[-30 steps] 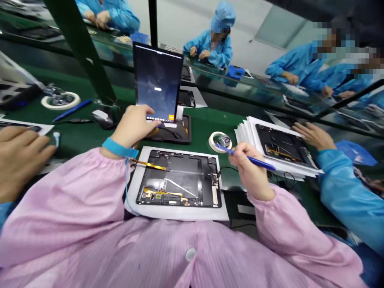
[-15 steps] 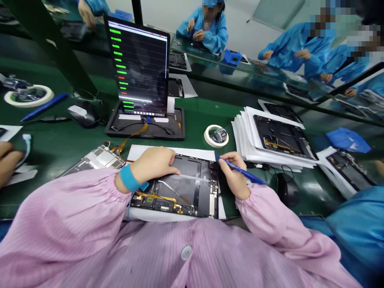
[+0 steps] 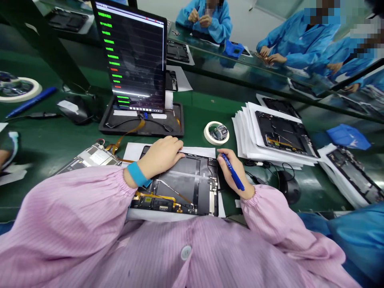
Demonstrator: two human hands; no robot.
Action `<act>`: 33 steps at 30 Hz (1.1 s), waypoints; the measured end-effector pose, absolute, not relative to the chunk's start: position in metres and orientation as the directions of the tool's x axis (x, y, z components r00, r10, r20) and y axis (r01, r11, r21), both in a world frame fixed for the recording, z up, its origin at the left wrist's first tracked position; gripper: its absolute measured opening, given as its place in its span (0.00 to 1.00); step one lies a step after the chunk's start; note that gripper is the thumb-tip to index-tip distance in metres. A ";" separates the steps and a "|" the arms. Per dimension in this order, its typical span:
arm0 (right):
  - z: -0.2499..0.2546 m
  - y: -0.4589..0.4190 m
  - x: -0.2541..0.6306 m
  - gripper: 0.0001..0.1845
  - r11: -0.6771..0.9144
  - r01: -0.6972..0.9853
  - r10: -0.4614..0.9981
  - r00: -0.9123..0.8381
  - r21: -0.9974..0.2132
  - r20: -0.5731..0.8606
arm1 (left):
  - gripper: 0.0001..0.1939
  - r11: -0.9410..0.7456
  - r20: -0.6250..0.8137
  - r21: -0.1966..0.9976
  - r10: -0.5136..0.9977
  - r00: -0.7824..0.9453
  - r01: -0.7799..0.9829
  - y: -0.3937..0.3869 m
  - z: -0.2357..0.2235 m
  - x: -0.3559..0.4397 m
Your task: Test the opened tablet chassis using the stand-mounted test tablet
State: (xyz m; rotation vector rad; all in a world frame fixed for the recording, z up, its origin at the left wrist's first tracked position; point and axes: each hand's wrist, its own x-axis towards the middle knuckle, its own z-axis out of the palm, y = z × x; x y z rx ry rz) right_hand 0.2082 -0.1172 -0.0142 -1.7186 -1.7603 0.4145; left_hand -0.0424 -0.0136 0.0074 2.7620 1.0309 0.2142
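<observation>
Open black flat rectangular tablet housing (image 3: 183,185) on white paper sheet (image 3: 195,151) — between the hands, long axis left-right | left hand (image 3: 162,157) nearer, over its far-left part, grip can't be told | right hand (image 3: 229,178) — beside right edge, fingers around blue pen-shaped tool (image 3: 234,173)

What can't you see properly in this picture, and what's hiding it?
All in the head view:
Open black tablet shell: upper left part, under the person's left hand.
Flat silver-and-black device part: lower edge, behind the pink striped sleeve.
Cream ring-shaped roll: cut off by the left edge.
Green and red labels on the upright black screen: too small and blurred to read.
</observation>
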 end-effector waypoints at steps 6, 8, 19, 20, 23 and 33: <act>-0.012 -0.120 0.218 0.16 0.029 0.778 0.978 0.107 -0.628 0.177 | 0.13 -0.740 0.025 0.180 0.662 0.749 0.648 -0.006 0.010 -0.051; -0.011 -0.119 0.224 0.15 0.020 0.802 0.974 0.118 -0.597 0.192 | 0.13 -0.738 0.025 0.156 0.667 0.744 0.656 -0.005 0.012 -0.054; 0.000 -0.120 0.181 0.08 -0.009 0.322 1.000 0.005 -0.947 -0.008 | 0.09 -0.674 0.000 0.251 0.717 0.697 0.694 -0.005 0.011 -0.054; -0.004 -0.119 0.176 0.10 -0.060 0.243 0.998 0.017 -0.968 -0.058 | 0.09 -0.680 0.004 0.266 0.709 0.705 0.683 -0.005 0.012 -0.055; -0.013 -0.117 0.174 0.11 -0.093 0.237 0.986 0.159 -0.967 -0.055 | 0.14 -0.721 0.027 0.311 0.658 0.752 0.619 -0.007 0.015 -0.059; -0.015 -0.115 0.189 0.06 0.033 0.559 0.981 0.142 -0.828 0.135 | 0.21 -0.681 -0.177 0.407 0.595 0.784 0.609 -0.017 0.015 -0.058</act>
